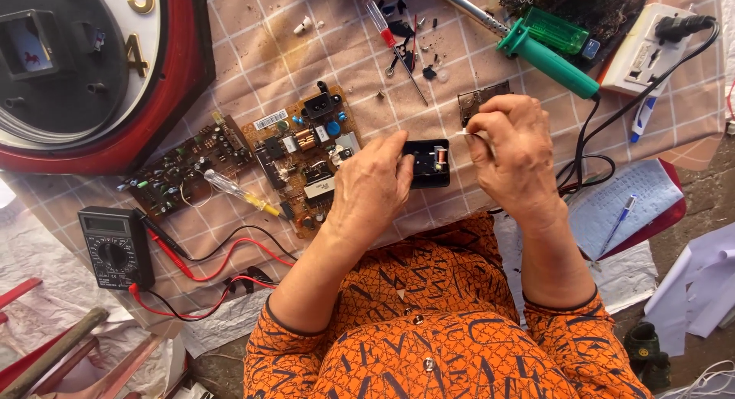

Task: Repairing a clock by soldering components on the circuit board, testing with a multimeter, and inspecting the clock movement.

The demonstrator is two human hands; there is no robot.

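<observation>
Bright, even daylight; soft short shadows under the hands; sharp focus throughout; slight wide-angle bending at the edges.

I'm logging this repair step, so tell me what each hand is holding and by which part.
The left hand grips the small black open module by its left end. The right hand pinches something thin and whitish; what it is cannot be told.

Black small box (426, 163) w/ copper coil. Orange sleeves (429, 330), dark geometric print. Pink-beige checked cloth (253, 62). Far right: green soldering iron (547, 58). Left: red-rimmed clock (92, 77) w/ gold numerals, black multimeter (115, 247) w/ red leads. Brown circuit board (306, 165), yellow-tipped clear screwdriver (241, 194).
</observation>
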